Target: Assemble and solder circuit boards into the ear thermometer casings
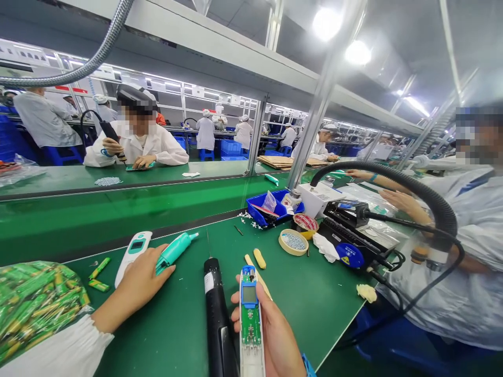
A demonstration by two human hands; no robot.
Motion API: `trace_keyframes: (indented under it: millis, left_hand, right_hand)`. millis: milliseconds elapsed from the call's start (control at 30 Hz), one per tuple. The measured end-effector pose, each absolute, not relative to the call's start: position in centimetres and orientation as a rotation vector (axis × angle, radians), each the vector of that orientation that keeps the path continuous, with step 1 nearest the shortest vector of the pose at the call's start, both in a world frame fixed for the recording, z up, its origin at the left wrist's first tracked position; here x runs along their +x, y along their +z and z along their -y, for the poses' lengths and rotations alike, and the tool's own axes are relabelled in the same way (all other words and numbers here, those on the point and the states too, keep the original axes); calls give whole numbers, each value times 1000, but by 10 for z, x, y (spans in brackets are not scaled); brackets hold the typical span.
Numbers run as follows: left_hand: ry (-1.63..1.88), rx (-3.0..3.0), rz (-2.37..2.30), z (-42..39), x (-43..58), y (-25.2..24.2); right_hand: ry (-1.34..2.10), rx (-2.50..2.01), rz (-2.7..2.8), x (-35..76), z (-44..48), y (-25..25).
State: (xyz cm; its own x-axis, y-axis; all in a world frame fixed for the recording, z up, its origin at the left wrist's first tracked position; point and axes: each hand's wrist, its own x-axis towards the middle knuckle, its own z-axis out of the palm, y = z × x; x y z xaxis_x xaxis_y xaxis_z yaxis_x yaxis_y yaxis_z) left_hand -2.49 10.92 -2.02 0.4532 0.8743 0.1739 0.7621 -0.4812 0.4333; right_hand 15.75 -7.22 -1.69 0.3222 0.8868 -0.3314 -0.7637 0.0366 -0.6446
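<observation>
Pinching tapered teal case (pixel 175 251) in left hand (pixel 144 273), gripping uncovered white shell (pixel 251 362) with seated green circuit board (pixel 247 315) in right hand (pixel 277 332).

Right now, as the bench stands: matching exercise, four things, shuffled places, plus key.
1. Open white housing with green circuit board
2. Black cylindrical screwdriver with thin metal bit
3. Round cream dish of tiny grey-blue parts
4. Clear plastic bag of green-and-yellow pieces

A. Near the blue plastic bin
B. At the picture's left edge
C. In the right hand
D. Between right hand and left hand

Pairs: 1-C, 2-D, 3-A, 4-B
</observation>
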Motion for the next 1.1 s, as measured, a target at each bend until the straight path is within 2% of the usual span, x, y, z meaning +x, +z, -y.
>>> trace_keyframes:
  millis: [100,200,333,500,700,1100]
  left_hand:
    - [542,2574,-1453,-107,-24,-19]
    - [705,2699,-1486,-97,-19,-13]
    - [910,2575,-1150,-61,-2,-4]
    - [608,2001,-829,-11,23,-1]
    - [531,1300,-624,1,52,5]
    - [434,1160,-506,-6,69,22]
  right_hand:
    - [1282,-845,172,158,71,-17]
    - [1277,-842,163,158,70,-16]
    - [1268,-840,162,158,68,-18]
    - [1310,-764,148,159,66,-19]
    - [1307,-555,226,160,59,6]
    - [1283,-593,239,162,46,2]
